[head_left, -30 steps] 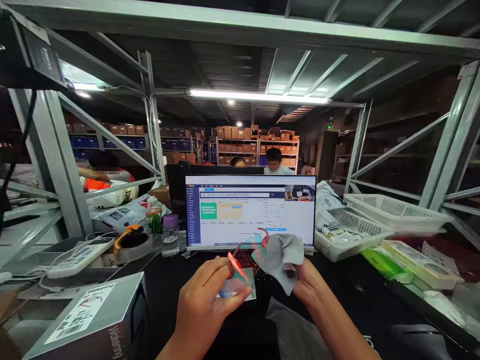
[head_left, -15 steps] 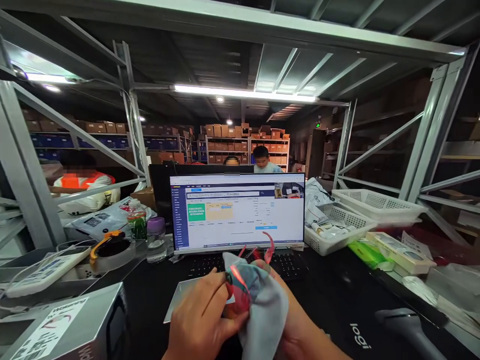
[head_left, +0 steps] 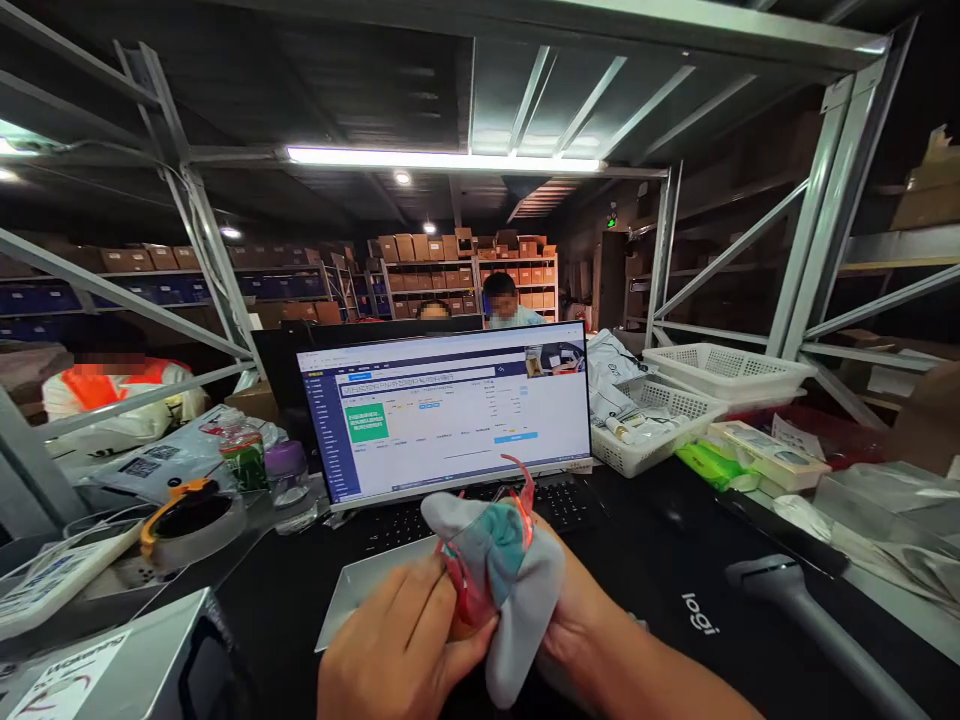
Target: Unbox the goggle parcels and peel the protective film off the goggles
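Note:
What looks like a pair of red-framed glasses [head_left: 471,598], with a thin curved temple standing up, is held between my hands above the desk. A soft grey cloth [head_left: 526,622] is draped around it, and a teal patch shows in the cloth's upper folds. My left hand [head_left: 401,635] is closed, pinching the red frame at its left side. Behind the cloth, my right hand [head_left: 589,605] is closed around the cloth and glasses, its fingers mostly hidden. A shallow white tray [head_left: 352,590] lies beyond my left hand.
Behind my hands stand a keyboard [head_left: 390,532] and a lit monitor [head_left: 450,420]. At right are a barcode scanner [head_left: 780,580], white baskets [head_left: 645,450] and a green packet [head_left: 709,465]. A box [head_left: 157,660], tape dispenser [head_left: 195,525] and bottle [head_left: 289,480] stand left. People sit farther back.
The cloth has shifted around the glasses, with its upper left end sticking out farther. Both hands keep their hold. The camera view has turned slightly to the right.

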{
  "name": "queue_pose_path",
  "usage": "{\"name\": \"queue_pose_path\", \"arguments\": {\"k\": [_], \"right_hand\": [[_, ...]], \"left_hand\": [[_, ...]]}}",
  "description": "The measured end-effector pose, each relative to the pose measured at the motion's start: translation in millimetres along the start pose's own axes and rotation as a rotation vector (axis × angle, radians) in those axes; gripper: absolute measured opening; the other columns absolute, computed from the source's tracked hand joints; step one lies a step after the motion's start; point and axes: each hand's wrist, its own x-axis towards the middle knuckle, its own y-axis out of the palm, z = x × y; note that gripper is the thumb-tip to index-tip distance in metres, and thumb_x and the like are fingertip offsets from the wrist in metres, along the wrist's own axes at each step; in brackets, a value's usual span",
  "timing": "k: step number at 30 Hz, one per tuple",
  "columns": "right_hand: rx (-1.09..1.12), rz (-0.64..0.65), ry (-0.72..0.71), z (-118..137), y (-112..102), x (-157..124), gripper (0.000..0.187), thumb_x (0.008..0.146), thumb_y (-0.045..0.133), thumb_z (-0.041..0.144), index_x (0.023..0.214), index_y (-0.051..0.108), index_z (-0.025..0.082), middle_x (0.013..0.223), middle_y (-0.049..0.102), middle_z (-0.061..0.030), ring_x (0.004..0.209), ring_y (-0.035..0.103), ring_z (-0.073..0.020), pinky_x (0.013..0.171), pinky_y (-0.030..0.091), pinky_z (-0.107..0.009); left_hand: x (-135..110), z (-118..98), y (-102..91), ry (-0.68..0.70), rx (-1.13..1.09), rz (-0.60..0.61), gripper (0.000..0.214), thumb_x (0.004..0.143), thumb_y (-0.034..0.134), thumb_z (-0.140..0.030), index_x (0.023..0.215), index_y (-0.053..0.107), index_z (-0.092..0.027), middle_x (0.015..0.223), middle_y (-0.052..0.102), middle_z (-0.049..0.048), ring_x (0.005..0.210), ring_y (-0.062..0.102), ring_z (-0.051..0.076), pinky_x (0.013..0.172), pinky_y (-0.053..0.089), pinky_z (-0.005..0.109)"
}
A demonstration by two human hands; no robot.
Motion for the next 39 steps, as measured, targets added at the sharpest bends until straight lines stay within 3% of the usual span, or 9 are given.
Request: {"name": "queue_pose_path", "arguments": {"k": [7,12,16,23,27,30,32,36,39], "right_hand": [[0.127,0.028,0.132,20.9,14.3,-4.2,0.036,0.064,0.083,0.04,0.089,0.069,0.018,0.071,0.067,-0.0033,0.068,0.064,-0.0236,0.061,0.053,-0.034],[-0.05,-0.16,-0.119,-3.8,5.3,-11.6,0.035,0.061,0.09,0.034,0.078,0.064,0.018,0.069,0.064,0.0029,0.062,0.057,-0.0126,0.063,0.049,-0.025],[-0.291,-0.104,-0.203,-5.7,-4.1,-13.5,0.034,0.065,0.09,0.03,0.076,0.06,0.018,0.069,0.06,0.0056,0.06,0.051,-0.0089,0.062,0.044,-0.021],[-0.547,0.109,-0.065,20.3,-9.1,-8.4,0.04,0.051,0.094,0.027,0.073,0.062,0.016,0.066,0.062,0.0028,0.059,0.049,-0.0104,0.057,0.04,-0.022],[-0.427,-0.038,0.007,19.0,-8.0,-5.2,0.038,0.058,0.088,0.032,0.073,0.056,0.019,0.059,0.056,0.0054,0.053,0.045,-0.0093,0.051,0.036,-0.021],[-0.335,-0.1,-0.064,12.1,-3.3,-7.4,0.034,0.065,0.077,0.033,0.076,0.046,0.022,0.061,0.053,0.0064,0.053,0.045,-0.0107,0.052,0.035,-0.022],[-0.479,-0.052,-0.151,5.5,-0.9,-11.2,0.03,0.065,0.072,0.023,0.077,0.044,0.023,0.063,0.051,0.0067,0.056,0.043,-0.0109,0.053,0.033,-0.022],[-0.927,-0.105,-0.389,-10.1,-3.7,-18.0,0.026,0.057,0.056,0.007,0.071,0.04,0.023,0.065,0.044,0.0074,0.06,0.034,-0.0103,0.053,0.026,-0.022],[-1.008,-0.205,-0.531,-13.0,-10.3,-17.0,0.025,0.058,0.05,0.009,0.065,0.032,0.024,0.059,0.036,0.0081,0.058,0.029,-0.0105,0.052,0.023,-0.023]], "left_hand": [[7.7,-5.3,4.3,-0.036,-0.042,0.006,0.033,0.099,0.052,-0.041,0.091,0.065,-0.011,0.088,0.073,0.0095,0.078,0.068,0.021,0.068,0.05,0.031],[2.8,-1.3,0.6,-0.111,-0.079,0.011,0.03,0.097,0.057,-0.041,0.089,0.064,-0.012,0.087,0.071,0.0079,0.079,0.066,0.02,0.071,0.049,0.029],[4.0,-1.1,-4.8,-0.144,-0.077,0.034,0.026,0.098,0.056,-0.038,0.089,0.064,-0.014,0.088,0.071,0.0062,0.08,0.066,0.018,0.072,0.048,0.028],[5.6,6.5,-11.3,-0.2,0.007,0.088,0.034,0.098,0.052,-0.047,0.096,0.065,-0.015,0.096,0.071,0.0058,0.086,0.067,0.018,0.076,0.047,0.027],[4.0,4.6,-7.0,-0.247,0.129,0.132,0.038,0.101,0.045,-0.048,0.097,0.063,-0.015,0.098,0.071,0.0078,0.085,0.068,0.02,0.069,0.049,0.029],[3.0,-1.9,-1.6,-0.284,0.182,0.231,0.022,0.101,0.044,-0.029,0.098,0.061,-0.015,0.098,0.071,0.0092,0.081,0.07,0.022,0.059,0.051,0.029],[1.4,-5.5,1.1,-0.288,0.197,0.28,0.016,0.096,0.043,-0.016,0.099,0.059,-0.015,0.099,0.072,0.0101,0.079,0.071,0.023,0.054,0.053,0.03],[-4.5,-7.8,5.3,-0.25,0.199,0.265,0.03,0.086,0.04,0.0,0.105,0.057,-0.014,0.103,0.074,0.0132,0.08,0.074,0.024,0.053,0.057,0.029],[-5.7,-6.5,7.5,-0.254,-0.033,0.273,0.04,0.08,0.051,-0.004,0.119,0.055,-0.015,0.113,0.071,0.0143,0.092,0.075,0.023,0.067,0.062,0.03]]}}
